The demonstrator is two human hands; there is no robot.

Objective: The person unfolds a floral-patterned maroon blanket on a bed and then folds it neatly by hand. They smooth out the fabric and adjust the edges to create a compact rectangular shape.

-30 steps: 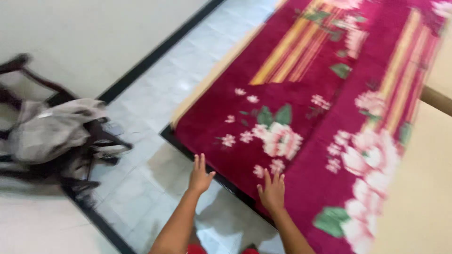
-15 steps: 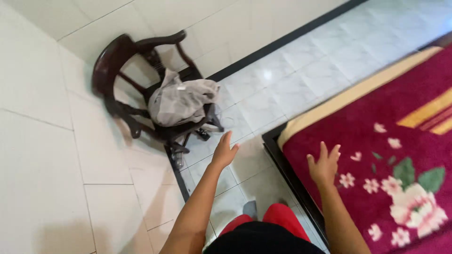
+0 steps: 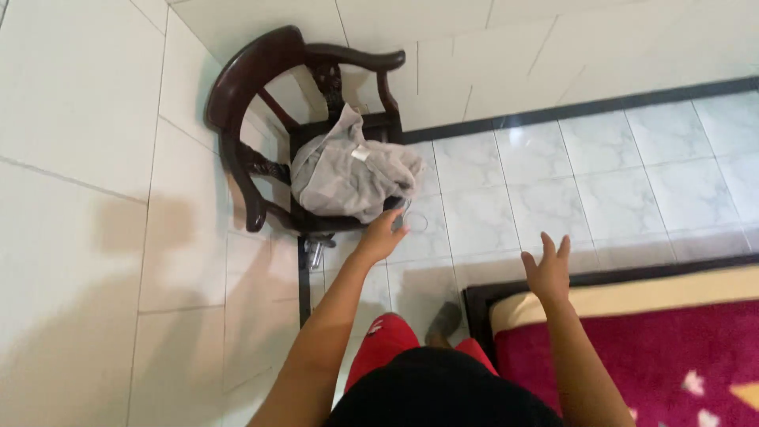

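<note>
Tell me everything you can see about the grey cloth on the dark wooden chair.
The crumpled grey cloth is a soft, matte fabric, bunched in loose folds with a small pale patch near its top. It lies heaped on the seat of the dark wooden armchair, which stands in the corner against the white tiled wall; one peak rises toward the chair back and its lower edge hangs over the seat front. The left hand reaches its lower right edge, fingertips at or just touching it. The right hand is spread open, apart from it.

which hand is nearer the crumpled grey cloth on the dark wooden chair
Left. The left hand is at the lower right edge of the crumpled grey cloth on the dark wooden chair, seemingly touching it. The right hand is raised, fingers spread, well off to the cloth's right, near the bed corner.
</note>
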